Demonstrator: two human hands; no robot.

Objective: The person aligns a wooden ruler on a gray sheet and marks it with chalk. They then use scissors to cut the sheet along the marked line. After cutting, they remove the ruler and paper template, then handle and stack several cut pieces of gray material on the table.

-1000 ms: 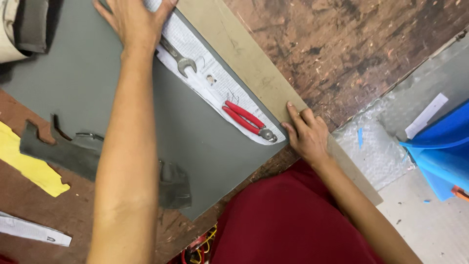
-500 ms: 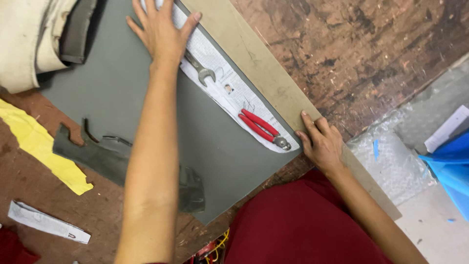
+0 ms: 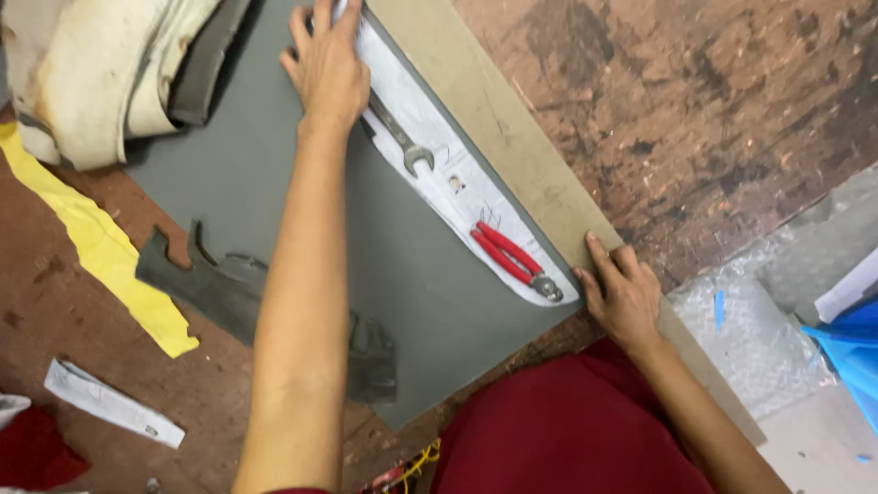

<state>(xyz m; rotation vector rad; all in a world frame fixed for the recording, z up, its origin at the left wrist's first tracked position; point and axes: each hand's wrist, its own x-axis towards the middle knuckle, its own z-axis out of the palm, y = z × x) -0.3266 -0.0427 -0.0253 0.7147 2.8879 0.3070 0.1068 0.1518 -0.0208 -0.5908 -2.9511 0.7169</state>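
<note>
We press our left hand (image 3: 329,69) flat at twelve o'clock and right hand (image 3: 622,293) flat at four, fingers spread, on the white paper template (image 3: 439,160) lying uncut along the grey sheet (image 3: 366,265); pliers (image 3: 512,261) weigh it

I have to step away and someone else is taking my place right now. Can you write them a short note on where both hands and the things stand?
Left hand: flat, fingers spread, pressing the far end of the white paper pattern onto the grey sheet.
Right hand: fingertips on the tan strip, by the pattern's near end.
A wrench and red-handled pliers lie on the pattern as weights.
Grey offcuts and a yellow scrap lie to the left.
Done: pattern laid out along the sheet's edge.
No tracing or cutting around the pattern shows.
</note>
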